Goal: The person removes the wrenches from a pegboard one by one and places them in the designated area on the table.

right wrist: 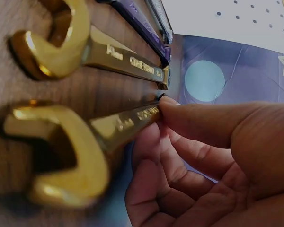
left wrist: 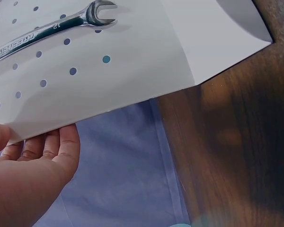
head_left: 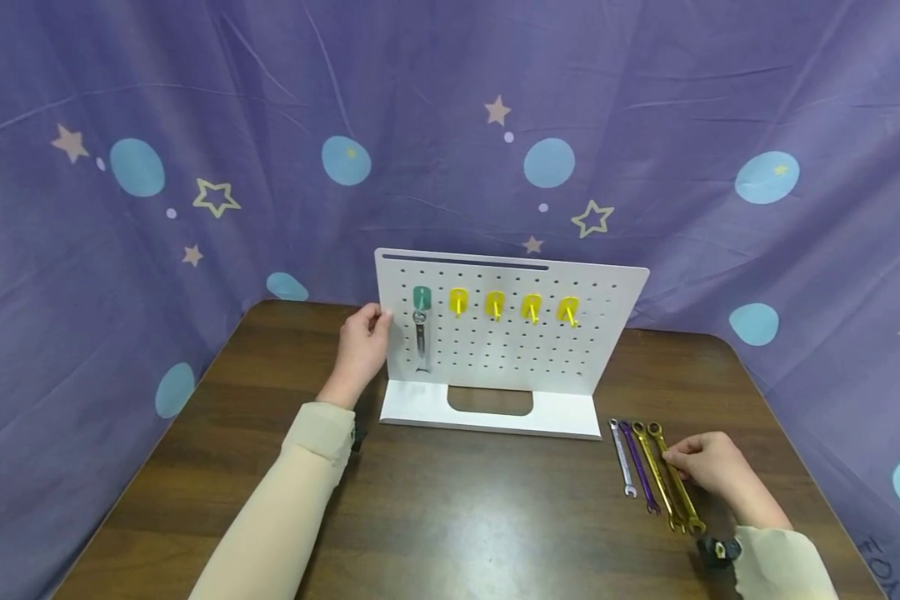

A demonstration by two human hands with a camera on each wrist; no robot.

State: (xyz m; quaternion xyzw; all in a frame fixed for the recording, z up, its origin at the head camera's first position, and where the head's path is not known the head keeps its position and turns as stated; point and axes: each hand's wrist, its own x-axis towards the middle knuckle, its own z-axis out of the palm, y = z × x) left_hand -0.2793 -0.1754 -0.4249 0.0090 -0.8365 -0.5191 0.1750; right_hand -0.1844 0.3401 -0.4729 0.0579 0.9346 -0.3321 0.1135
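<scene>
1. The outermost gold wrench (head_left: 678, 479) lies flat on the table (head_left: 450, 517), right under the right hand (head_left: 708, 468), whose fingers (right wrist: 194, 118) pinch its shank in the right wrist view
2. It looks like stiff, fairly heavy, slick metal, so mid-shank seems the sure place to hold it
3. Just beside it, away from the hand, lie a second gold wrench (head_left: 654, 475), a purple wrench (head_left: 639, 467) and a silver one (head_left: 622, 457)
4. The left hand (head_left: 362, 346) clasps the edge of the white pegboard (head_left: 506, 329), fingers behind it and thumb in front; close by hangs a steel wrench (head_left: 421, 342) on a green hook (head_left: 422, 297), with four yellow hooks (head_left: 513, 305) further along
</scene>
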